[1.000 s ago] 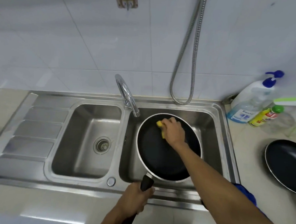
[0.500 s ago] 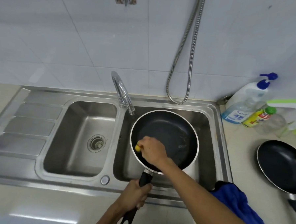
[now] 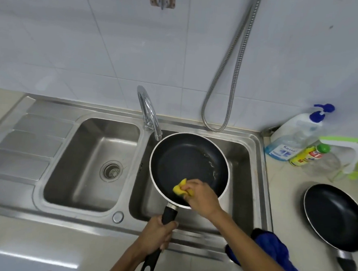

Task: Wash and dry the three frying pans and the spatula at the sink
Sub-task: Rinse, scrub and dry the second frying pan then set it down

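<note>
A black frying pan (image 3: pixel 185 158) with a silver rim is held over the right basin of the steel sink (image 3: pixel 256 181). My left hand (image 3: pixel 156 233) grips its black handle at the sink's front edge. My right hand (image 3: pixel 202 196) pinches a yellow sponge (image 3: pixel 179 188) and presses it on the pan's near inner side. Soap foam streaks the pan's right inner wall. A second black frying pan (image 3: pixel 333 216) lies on the counter at the right. No spatula or third pan is in view.
A chrome tap (image 3: pixel 149 113) arches over the pan's far rim. A blue cloth (image 3: pixel 269 245) lies on the sink's front right corner. A soap pump bottle (image 3: pixel 294 135), a small yellow bottle (image 3: pixel 307 154) and a green-white tool stand at the back right. The left basin (image 3: pixel 89 163) holds nothing.
My right hand has swept the sponge from the pan's far side to its near left, then slightly right along the near side. My left hand keeps its grip on the handle.
</note>
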